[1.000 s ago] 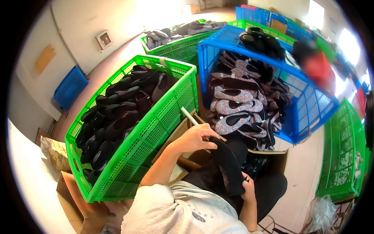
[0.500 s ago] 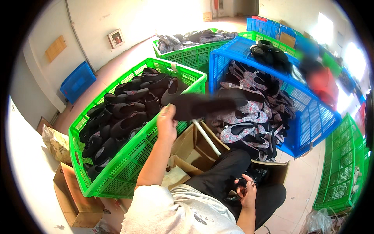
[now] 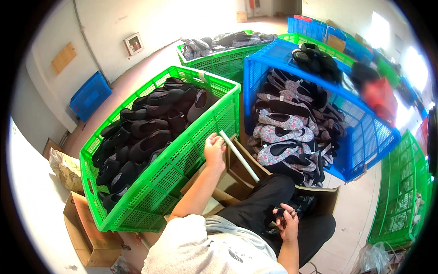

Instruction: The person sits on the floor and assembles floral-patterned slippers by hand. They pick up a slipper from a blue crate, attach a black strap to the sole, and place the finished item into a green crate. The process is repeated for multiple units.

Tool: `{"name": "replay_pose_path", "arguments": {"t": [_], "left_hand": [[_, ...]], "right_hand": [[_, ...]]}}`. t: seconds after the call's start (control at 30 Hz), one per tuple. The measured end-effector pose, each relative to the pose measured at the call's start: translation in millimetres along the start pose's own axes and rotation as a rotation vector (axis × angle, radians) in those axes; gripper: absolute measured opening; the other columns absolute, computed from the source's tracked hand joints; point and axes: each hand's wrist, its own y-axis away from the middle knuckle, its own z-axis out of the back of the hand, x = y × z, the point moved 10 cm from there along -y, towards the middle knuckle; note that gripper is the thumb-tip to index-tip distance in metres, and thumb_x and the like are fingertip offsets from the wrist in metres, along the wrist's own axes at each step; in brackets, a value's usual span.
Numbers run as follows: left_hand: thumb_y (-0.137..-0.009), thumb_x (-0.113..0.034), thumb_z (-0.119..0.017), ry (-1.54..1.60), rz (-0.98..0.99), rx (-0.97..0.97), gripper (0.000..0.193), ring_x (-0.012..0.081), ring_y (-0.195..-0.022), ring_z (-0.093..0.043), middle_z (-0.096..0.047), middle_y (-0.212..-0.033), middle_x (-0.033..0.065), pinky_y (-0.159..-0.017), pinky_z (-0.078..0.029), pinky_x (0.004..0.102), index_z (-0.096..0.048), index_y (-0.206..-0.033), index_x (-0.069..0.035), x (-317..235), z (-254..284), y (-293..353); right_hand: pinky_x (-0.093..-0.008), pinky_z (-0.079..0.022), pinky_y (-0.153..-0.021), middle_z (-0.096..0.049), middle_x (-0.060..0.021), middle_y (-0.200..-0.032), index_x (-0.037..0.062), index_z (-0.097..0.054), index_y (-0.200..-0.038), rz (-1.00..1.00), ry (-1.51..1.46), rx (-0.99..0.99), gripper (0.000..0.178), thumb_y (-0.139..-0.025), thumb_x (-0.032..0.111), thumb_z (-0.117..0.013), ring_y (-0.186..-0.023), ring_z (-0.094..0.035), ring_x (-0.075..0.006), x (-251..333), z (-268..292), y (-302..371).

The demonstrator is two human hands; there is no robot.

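My left hand (image 3: 214, 151) is in the air beside the near wall of the green crate (image 3: 159, 187), close to the top of a white pole (image 3: 239, 156). Its fingers are loosely bent and apart, holding nothing. Dark slip-on shoes (image 3: 148, 130) fill that crate in rows. Low over my lap, my right hand (image 3: 288, 223) is closed on a small black object (image 3: 278, 211), mostly hidden by the fingers. Ahead of it, floral-patterned shoes (image 3: 285, 134) with black linings are heaped at the opening of a tipped blue crate (image 3: 365, 137).
Open cardboard boxes (image 3: 235, 182) stand between the crates and my legs. Black shoes (image 3: 315, 59) lie on top of the blue crate. Another green crate (image 3: 214, 66) of shoes stands behind, and one more (image 3: 397, 201) at the right. A person in red (image 3: 378, 98) is at the far right.
The dark shoe has left my left hand; where it came to rest I cannot tell. That hand has moved slightly right and down. My right hand has stayed over my lap.
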Motion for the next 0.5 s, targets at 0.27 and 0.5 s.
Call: {"name": "replay_pose_path", "arguments": {"t": [0.27,0.5], "left_hand": [[-0.094,-0.006,-0.059,-0.222,-0.021,0.217,0.031,0.0088,-0.088,-0.056,-0.058,-0.105,-0.001,-0.075,-0.047,0.0238,-0.055,-0.125,-0.007,67.4,-59.8,21.4],[-0.083,-0.005,-0.066,-0.857,-0.445,0.703,0.021,0.0239,-0.089,-0.065,-0.066,-0.095,0.012,-0.081,-0.052,0.0337,-0.067,-0.104,-0.001,152.6,-129.9,49.1]], "right_hand": [[-0.0163,-0.033,-0.044,-0.07,-0.0145,-0.1,0.0044,-0.062,-0.119,-0.062,0.022,0.036,0.025,-0.098,0.009,-0.05,-0.061,-0.057,-0.0097,-6.6,-0.9,-2.9],[-0.0172,-0.034,-0.051,-0.067,-0.0083,-0.106,0.0025,-0.058,-0.129,-0.086,0.02,0.139,0.031,-0.099,0.006,-0.052,-0.06,-0.044,-0.0031,-20.4,-6.9,-3.7]]}}
